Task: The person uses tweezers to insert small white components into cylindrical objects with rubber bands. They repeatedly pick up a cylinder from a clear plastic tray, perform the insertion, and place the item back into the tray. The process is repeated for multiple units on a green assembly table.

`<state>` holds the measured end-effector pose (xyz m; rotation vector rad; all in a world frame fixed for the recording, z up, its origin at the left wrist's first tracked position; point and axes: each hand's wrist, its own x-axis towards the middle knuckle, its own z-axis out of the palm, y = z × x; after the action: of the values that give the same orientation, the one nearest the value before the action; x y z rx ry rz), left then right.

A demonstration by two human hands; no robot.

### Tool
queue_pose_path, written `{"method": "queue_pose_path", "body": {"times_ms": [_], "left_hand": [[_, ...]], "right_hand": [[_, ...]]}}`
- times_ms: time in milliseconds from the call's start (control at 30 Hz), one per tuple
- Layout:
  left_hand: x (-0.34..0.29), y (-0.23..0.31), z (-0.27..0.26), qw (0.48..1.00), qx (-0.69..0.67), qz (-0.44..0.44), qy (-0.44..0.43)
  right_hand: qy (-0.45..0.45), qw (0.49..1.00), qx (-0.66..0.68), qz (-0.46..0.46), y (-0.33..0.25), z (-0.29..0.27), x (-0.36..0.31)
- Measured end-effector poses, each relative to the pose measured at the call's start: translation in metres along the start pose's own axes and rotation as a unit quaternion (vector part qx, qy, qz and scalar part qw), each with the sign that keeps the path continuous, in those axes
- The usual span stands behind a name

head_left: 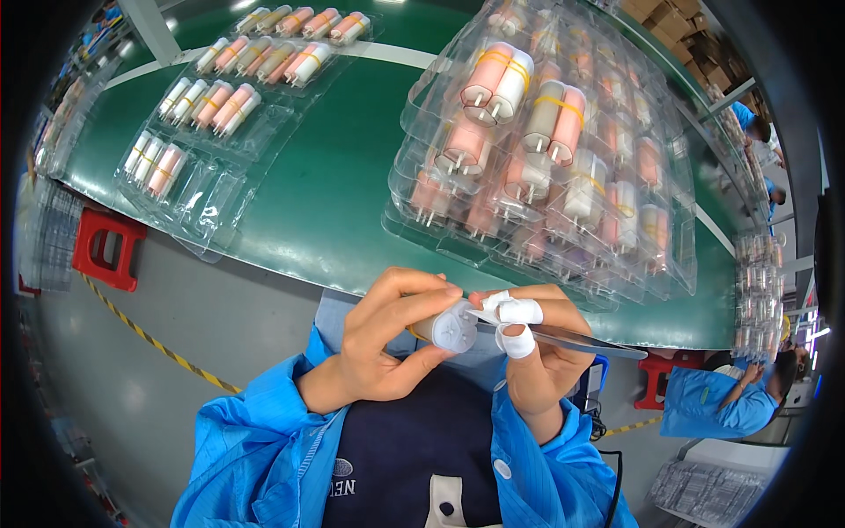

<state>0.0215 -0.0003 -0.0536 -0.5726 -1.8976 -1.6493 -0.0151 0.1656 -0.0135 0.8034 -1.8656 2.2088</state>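
My left hand (383,339) is closed round a short cylindrical piece (456,328) and tilts its pale, translucent end toward me. A bit of yellow band shows at its side. My right hand (537,339), white tape wrapped on several fingertips, grips a slim, flat metal tool (581,341) with a pointed tip; it looks like tweezers, but I cannot tell for sure. The tip meets or nearly meets the end of the piece. Both hands are close together in front of my chest, just off the near edge of the green table (343,211).
At the right of the table stands a tall stack of clear plastic trays (422,167) filled with pink, white and grey pronged cylinders (563,119). Another clear tray (207,198) lies at the left, partly filled. Red stools (110,249) stand on the floor; a person in blue (713,400) sits at the right.
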Motion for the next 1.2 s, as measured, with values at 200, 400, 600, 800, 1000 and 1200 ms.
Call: {"method": "queue_pose_path", "body": {"times_ms": [200,400,600,800,1000,1200], "left_hand": [[-0.0001,0.0001,-0.0001,1.0,0.006,-0.005,0.004],[-0.0006,-0.0005,-0.0007,1.0,0.01,-0.013,0.005],[-0.0014,-0.0004,-0.0008,1.0,0.004,-0.022,0.009],[-0.0001,0.0003,-0.0019,1.0,0.007,-0.02,0.004],[-0.0022,-0.003,-0.0026,1.0,0.012,-0.015,-0.004],[-0.0034,-0.0028,-0.0023,0.999,0.017,-0.028,0.003]], "right_hand": [[-0.003,1.0,-0.007,-0.007,-0.0016,0.0016,0.0024],[-0.002,1.0,-0.019,0.005,-0.0002,0.0014,0.0028],[0.001,1.0,-0.007,0.003,0.0022,0.0018,0.0023],[0.006,1.0,0.001,0.003,0.0029,0.0026,0.0029],[0.004,1.0,0.007,0.008,0.0046,0.002,0.0023],[-0.007,1.0,-0.006,0.002,0.0078,0.0009,0.0031]]}}
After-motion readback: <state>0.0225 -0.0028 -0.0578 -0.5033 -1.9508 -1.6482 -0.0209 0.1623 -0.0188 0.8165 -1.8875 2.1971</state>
